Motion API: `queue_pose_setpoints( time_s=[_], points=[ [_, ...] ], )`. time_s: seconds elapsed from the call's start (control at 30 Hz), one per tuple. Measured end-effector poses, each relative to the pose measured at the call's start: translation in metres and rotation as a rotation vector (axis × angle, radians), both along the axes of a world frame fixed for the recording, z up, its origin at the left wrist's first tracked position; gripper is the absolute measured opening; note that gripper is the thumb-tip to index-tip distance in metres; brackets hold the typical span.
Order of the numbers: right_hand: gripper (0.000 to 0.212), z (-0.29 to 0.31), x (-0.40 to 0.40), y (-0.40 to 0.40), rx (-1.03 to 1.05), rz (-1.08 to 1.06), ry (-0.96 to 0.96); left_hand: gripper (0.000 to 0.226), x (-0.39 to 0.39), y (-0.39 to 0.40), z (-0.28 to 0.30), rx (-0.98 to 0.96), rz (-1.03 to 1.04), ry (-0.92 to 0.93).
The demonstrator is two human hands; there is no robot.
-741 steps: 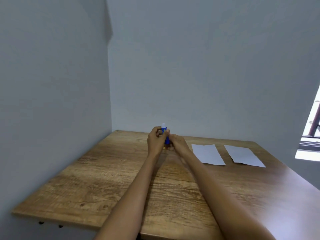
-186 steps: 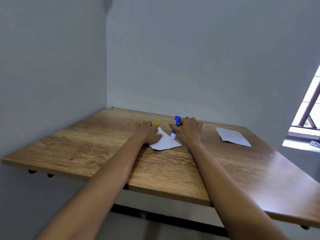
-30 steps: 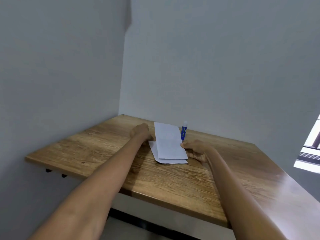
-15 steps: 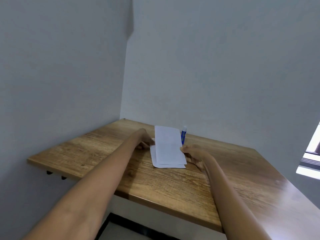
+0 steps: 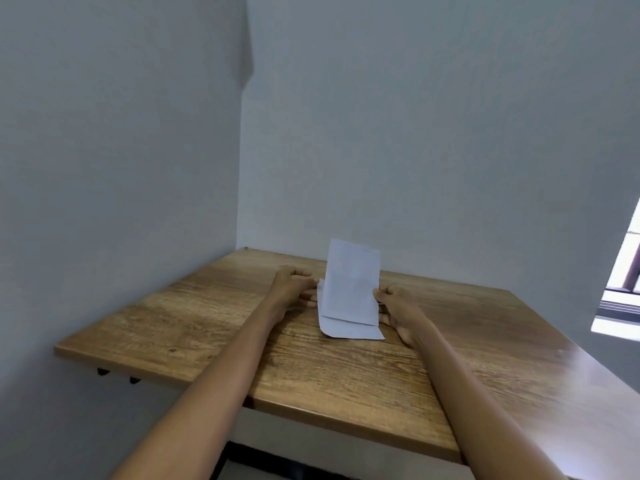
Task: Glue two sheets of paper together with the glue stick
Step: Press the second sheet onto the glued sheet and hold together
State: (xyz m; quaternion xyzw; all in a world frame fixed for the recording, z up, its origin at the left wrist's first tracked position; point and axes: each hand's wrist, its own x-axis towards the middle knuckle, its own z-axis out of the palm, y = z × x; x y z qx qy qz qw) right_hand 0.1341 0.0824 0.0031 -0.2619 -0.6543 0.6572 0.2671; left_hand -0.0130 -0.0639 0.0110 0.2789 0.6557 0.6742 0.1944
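An upper white sheet (image 5: pixel 349 282) stands tilted up from the table, its far end raised and its near edge low over a lower white sheet (image 5: pixel 349 331) that lies flat on the wooden table (image 5: pixel 207 323). My right hand (image 5: pixel 398 306) pinches the upper sheet's right edge. My left hand (image 5: pixel 294 284) sits at the left edge of the sheets, fingers curled against the paper. The blue glue stick is hidden, likely behind the raised sheet.
Grey walls close off the table's left and far sides. A window frame (image 5: pixel 623 292) shows at the right. The table's front edge (image 5: pixel 346 420) lies near my forearms.
The upper sheet's far end has risen, so it now stands steeper and hides the glue stick that showed behind it. Both hands stay at the sheet's edges.
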Motion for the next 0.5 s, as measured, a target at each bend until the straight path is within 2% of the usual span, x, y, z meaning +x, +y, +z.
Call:
queue_pose_setpoints(
  time_s=[0.1, 0.23, 0.3, 0.37, 0.43, 0.5],
  points=[
    [0.016, 0.001, 0.000, -0.001, -0.008, -0.008, 0.015, 0.024, 0.001, -0.001, 0.000, -0.100, -0.086, -0.018],
    [0.015, 0.001, 0.000, 0.001, -0.072, -0.039, 0.058, 0.028, 0.008, 0.001, -0.003, -0.109, -0.142, 0.072],
    [0.017, 0.001, -0.001, 0.000, -0.092, -0.059, 0.085, 0.026, 0.006, 0.002, -0.005, -0.086, -0.097, 0.126],
    [0.021, 0.004, -0.001, -0.001, -0.066, -0.124, 0.123, 0.024, 0.000, 0.003, -0.006, -0.019, 0.039, 0.155],
    [0.024, 0.009, -0.002, -0.001, 0.027, -0.201, 0.178, 0.028, -0.006, 0.003, -0.004, 0.077, 0.161, 0.197],
    [0.025, 0.015, -0.003, -0.001, 0.140, -0.250, 0.203, 0.031, -0.006, 0.002, -0.001, 0.140, 0.183, 0.244]
  ],
)
